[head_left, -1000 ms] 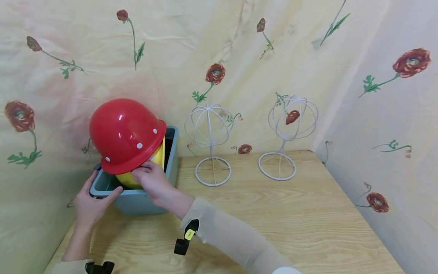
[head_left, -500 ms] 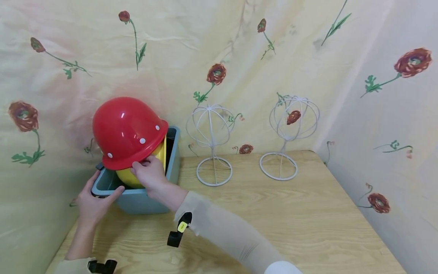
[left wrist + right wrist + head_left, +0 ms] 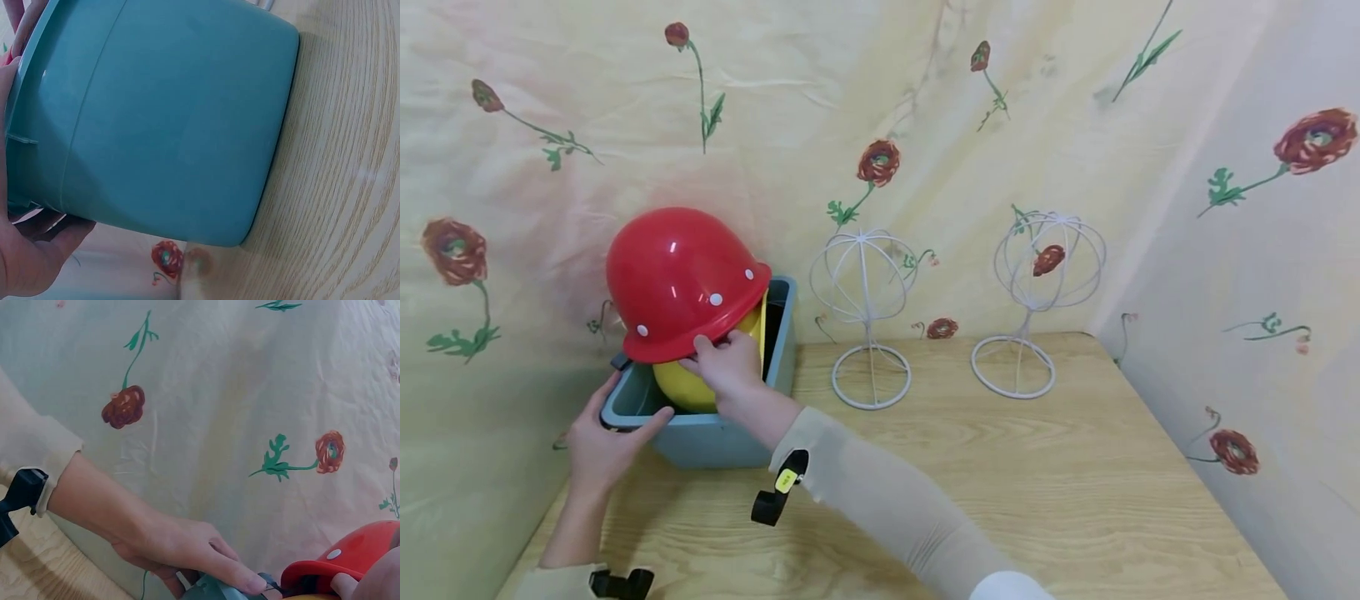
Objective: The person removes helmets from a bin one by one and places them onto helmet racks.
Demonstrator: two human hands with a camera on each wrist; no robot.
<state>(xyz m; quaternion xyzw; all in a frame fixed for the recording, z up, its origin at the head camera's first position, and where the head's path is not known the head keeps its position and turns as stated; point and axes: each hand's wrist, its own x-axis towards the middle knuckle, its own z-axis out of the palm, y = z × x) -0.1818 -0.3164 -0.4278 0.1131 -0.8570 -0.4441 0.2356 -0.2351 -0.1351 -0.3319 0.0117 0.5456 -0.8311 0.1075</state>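
A red hard hat (image 3: 681,279) with white rivets sits tilted over a yellow hard hat (image 3: 688,387) in a blue-green plastic bin (image 3: 722,442). My right hand (image 3: 730,371) pinches the red hat's brim at its near edge, thumb uppermost. In the right wrist view, the red hat (image 3: 369,547) shows beside blurred fingertips at the lower right. My left hand (image 3: 606,442) grips the bin's left corner, its thumb over the front rim. The left wrist view shows the bin's side (image 3: 169,119) standing on the table, with my left hand (image 3: 31,256) at its rim.
Two white wire head-shaped stands, one in the middle (image 3: 865,312) and one to the right (image 3: 1030,308), stand near the back of the wooden table (image 3: 1000,483). A flower-printed cloth (image 3: 775,125) hangs behind and along the sides.
The red hard hat has risen slightly with my right hand, exposing more of the yellow one beneath. My left hand keeps its hold on the bin. The head view has shifted slightly.
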